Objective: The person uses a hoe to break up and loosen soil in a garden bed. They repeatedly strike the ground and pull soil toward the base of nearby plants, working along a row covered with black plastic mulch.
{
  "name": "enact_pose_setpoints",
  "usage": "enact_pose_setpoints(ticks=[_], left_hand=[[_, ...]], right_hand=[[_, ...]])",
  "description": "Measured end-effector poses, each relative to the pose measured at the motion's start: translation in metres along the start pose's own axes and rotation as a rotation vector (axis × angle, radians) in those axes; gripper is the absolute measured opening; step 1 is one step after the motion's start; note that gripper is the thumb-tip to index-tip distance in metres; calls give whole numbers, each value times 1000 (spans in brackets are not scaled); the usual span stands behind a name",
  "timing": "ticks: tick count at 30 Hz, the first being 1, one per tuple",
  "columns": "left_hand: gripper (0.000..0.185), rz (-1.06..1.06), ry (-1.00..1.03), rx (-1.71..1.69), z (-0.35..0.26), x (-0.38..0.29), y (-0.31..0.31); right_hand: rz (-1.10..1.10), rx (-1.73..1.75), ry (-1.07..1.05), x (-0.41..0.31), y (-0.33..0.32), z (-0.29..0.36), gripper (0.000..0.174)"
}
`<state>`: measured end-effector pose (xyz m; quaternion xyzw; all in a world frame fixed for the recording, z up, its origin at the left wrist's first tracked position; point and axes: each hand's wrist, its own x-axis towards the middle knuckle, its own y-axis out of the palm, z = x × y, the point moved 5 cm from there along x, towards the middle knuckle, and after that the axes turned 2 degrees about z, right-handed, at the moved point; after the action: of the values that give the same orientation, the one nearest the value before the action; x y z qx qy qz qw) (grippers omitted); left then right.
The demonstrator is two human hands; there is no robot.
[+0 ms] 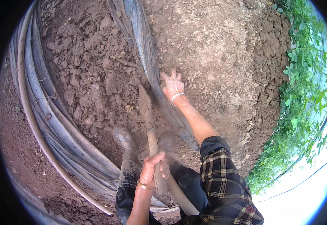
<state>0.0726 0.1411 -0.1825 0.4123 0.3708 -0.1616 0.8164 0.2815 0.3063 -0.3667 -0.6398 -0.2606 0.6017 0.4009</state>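
Observation:
My left hand (153, 170) is closed around the wooden handle (153, 143) of a digging tool. Its narrow, soil-caked blade (145, 102) points away from me over loose earth. A second length of pole (182, 197) slants behind that hand; I cannot tell whether it belongs to the same tool. My right hand (173, 85) reaches forward with fingers spread, palm down, at the pale, crumbly soil (208, 64). Just left of it runs a gathered, dusty plastic sheet (145, 42); whether the fingertips touch the sheet is unclear.
Clumpy brown soil (81, 67) lies to the left, bordered by folded grey sheeting (43, 98) and a long curved pole (29, 112). Green leafy plants (295, 112) grow along the right edge. A muddy boot (126, 149) stands below the blade.

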Motion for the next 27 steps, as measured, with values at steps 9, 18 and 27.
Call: enact_pose_setpoints(ticks=[9,18,27], left_hand=[[21,-23,-93,7,3,28,28],[21,-82,-76,49,9,46,54],[23,-134,-78,88,5,41,53]], right_hand=[[167,1330,330,-20,-32,-26,62],[-372,1561,-19,37,-379,-147,41],[-168,316,-8,-3,-266,-98,67]])
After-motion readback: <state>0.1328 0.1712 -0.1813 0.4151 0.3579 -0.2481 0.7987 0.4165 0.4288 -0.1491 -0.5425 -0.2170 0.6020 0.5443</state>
